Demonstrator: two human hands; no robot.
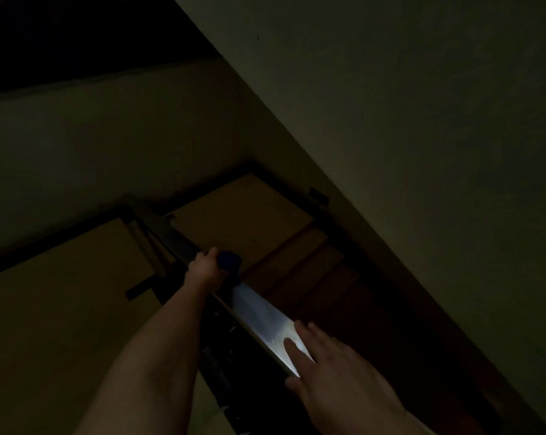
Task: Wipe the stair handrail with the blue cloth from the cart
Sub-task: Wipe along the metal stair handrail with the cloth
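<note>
The stairwell is dim, and most of what can be made out sits low in the view. The handrail runs away and down to the left, its flat top catching a pale sheen along the near stretch while the far end sinks into shadow.

The left hand is stretched out at the end of a long bare forearm and is curled over the rail, fingers wrapped down on its far side. Bunched under and just beyond that hand is the blue cloth — a dark blue wad pressed against the top of the rail, with a fold hanging a little down the right side. The hand is closed around the cloth and the rail together.

The right hand is much nearer, low at the right. It lies flat and spread, fingers loosely apart and pointing up the picture, with the fingertips resting on the shiny top of the rail and the thumb hooked at the near edge. It holds nothing — only bears on the rail, well apart from the left hand.

Right of the rail, reddish-brown stair treads descend to a tan landing. Plain pale walls close in on the right and behind.
</note>
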